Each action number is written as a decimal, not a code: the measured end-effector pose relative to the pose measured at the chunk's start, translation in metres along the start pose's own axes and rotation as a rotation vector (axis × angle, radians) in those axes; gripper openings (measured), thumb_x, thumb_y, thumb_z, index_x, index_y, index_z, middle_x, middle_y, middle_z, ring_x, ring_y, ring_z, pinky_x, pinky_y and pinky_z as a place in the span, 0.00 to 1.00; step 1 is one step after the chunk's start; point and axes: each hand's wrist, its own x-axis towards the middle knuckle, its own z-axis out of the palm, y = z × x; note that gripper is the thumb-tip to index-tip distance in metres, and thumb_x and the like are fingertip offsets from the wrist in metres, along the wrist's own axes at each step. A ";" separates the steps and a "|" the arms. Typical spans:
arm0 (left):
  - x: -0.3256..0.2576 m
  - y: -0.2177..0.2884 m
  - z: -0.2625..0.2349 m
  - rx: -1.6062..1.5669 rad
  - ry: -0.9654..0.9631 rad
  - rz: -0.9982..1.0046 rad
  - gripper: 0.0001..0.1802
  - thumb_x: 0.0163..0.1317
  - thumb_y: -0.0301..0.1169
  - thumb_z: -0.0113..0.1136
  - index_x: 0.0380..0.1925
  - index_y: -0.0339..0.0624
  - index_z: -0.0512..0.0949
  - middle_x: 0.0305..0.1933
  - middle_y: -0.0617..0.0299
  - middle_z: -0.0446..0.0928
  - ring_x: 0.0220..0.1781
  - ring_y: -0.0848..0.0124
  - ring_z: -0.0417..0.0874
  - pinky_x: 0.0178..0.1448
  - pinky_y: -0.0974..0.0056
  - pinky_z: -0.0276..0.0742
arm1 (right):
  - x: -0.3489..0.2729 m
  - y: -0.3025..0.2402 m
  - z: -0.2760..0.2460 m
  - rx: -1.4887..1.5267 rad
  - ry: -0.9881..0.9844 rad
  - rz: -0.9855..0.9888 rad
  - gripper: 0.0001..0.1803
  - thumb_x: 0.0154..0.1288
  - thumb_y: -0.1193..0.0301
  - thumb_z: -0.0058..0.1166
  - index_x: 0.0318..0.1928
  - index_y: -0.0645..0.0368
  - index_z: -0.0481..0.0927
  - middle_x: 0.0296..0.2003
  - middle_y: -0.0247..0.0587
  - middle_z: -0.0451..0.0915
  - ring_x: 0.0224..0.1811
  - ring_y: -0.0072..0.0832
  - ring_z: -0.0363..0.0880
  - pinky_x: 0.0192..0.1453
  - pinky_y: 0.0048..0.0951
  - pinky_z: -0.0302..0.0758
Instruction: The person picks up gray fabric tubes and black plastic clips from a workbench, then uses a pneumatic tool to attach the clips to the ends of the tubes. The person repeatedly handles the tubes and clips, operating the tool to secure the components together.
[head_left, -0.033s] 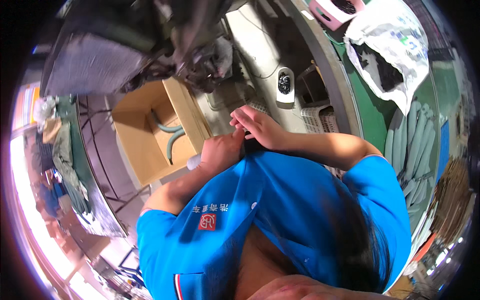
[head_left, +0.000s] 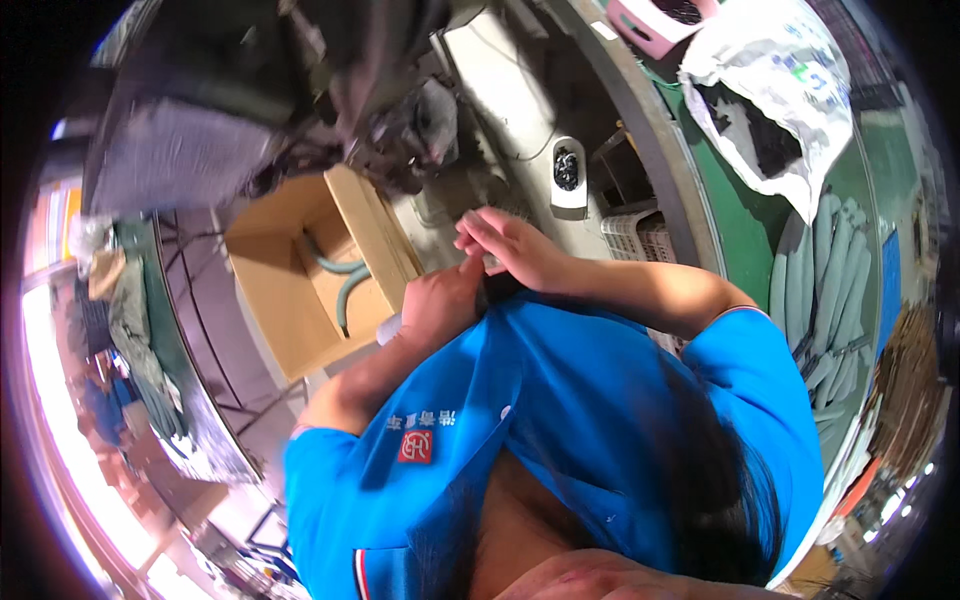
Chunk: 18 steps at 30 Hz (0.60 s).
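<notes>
In front of my chest, both hands are close together. My left hand is closed around a light grey tube-like piece, whose rounded end sticks out by the wrist; the rest is hidden in the fist. Against its thumb side rests my right hand, fingers bent and pressed together. Something dark shows beneath the right palm, too shaded to name. Just beyond the left hand stands an open cardboard box with grey-green curved tubes inside.
To the right, a green-topped table bears many grey-green tubes, a white bag of black pieces and a pink basket. A white container of black bits and a white crate lie beyond my right forearm. Dark machinery looms ahead.
The right hand has shifted very slightly left over the left hand, its fingers bunched much as before. The whole view has tilted a little; the grip looks the same.
</notes>
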 end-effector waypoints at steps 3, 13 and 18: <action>0.036 -0.018 -0.001 -0.287 0.141 -0.001 0.17 0.50 0.30 0.62 0.41 0.43 0.71 0.28 0.52 0.78 0.33 0.57 0.82 0.36 0.57 0.77 | 0.024 -0.032 -0.023 0.237 0.126 -0.082 0.29 0.71 0.44 0.36 0.55 0.55 0.70 0.51 0.36 0.73 0.57 0.26 0.68 0.60 0.39 0.65; 0.053 0.010 -0.030 -1.537 0.849 -0.261 0.23 0.46 0.17 0.58 0.43 0.46 0.67 0.30 0.64 0.70 0.31 0.73 0.72 0.40 0.65 0.72 | -0.032 0.120 -0.187 0.067 1.146 -0.198 0.36 0.62 0.52 0.58 0.63 0.58 0.60 0.55 0.44 0.65 0.56 0.30 0.65 0.65 0.34 0.60; 0.026 -0.058 0.015 -2.151 0.484 -0.033 0.15 0.51 0.24 0.55 0.40 0.51 0.67 0.29 0.64 0.69 0.29 0.74 0.70 0.42 0.67 0.71 | -0.076 0.063 -0.151 1.065 0.145 -0.223 0.30 0.55 0.53 0.64 0.51 0.58 0.69 0.46 0.40 0.76 0.50 0.35 0.75 0.63 0.48 0.67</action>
